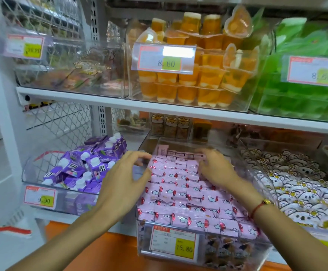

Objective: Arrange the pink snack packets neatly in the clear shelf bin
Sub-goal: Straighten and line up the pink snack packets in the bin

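Observation:
Pink snack packets (180,190) lie in tidy rows in a clear shelf bin (264,180) on the lower shelf, with a 15.80 price tag on its front. My left hand (124,177) hovers at the bin's left edge with fingers spread and loosely bent, holding nothing that I can see. My right hand (214,165) is over the far rows, fingertips curled down onto the packets there; whether it pinches one is hidden. A red cord bracelet sits on my right wrist.
A bin of purple drink cartons (85,167) stands to the left, a bin of white flower-print packets (300,184) to the right. The upper shelf (171,108) hangs low over the bin, carrying orange jelly cups (196,79) and green packets (304,89).

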Motion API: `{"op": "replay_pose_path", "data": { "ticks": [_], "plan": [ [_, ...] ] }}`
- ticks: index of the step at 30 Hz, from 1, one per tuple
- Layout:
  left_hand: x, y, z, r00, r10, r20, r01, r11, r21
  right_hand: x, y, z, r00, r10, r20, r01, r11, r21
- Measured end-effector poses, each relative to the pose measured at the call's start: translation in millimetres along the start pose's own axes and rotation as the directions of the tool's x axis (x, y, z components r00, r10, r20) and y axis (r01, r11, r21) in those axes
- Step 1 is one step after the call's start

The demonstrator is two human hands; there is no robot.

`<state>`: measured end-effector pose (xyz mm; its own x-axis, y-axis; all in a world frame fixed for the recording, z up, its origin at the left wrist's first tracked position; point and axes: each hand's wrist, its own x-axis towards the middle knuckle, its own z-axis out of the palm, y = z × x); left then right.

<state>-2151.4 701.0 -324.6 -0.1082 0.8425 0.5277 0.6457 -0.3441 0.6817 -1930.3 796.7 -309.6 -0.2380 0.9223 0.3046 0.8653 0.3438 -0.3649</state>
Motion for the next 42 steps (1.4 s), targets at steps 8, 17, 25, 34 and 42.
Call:
{"op": "replay_pose_path", "data": {
  "ticks": [8, 17, 25, 34, 42],
  "plan": [
    [87.2, 29.3, 51.2, 0.921, 0.056, 0.385, -0.107, 0.988, 0.113, -18.8, 11.6, -0.4, 0.99, 0.016, 0.143, 0.005, 0.99, -0.143],
    [123.0, 19.0, 105.5, 0.713, -0.125, 0.69, -0.252, 0.873, 0.418, -16.3, 15.2, 2.5, 0.988, 0.046, 0.146, -0.028, 0.992, -0.125],
    [117.1, 16.6, 106.3, 0.835, -0.064, 0.547, -0.128, 0.944, 0.305, -17.6, 13.8, 2.3, 0.989, 0.072, 0.131, -0.06, 0.994, -0.094],
    [119.6, 41.7, 93.6, 0.934, -0.265, 0.242, 0.326, 0.906, -0.268, -15.1, 15.1, 0.6, 0.981, 0.088, 0.175, -0.077, 0.995, -0.065],
    [88.3, 59.8, 63.2, 0.772, -0.541, 0.334, 0.55, 0.304, -0.778, -20.9, 0.3, -15.5, 0.984, -0.04, -0.176, 0.079, 0.973, 0.216]
  ]
}}
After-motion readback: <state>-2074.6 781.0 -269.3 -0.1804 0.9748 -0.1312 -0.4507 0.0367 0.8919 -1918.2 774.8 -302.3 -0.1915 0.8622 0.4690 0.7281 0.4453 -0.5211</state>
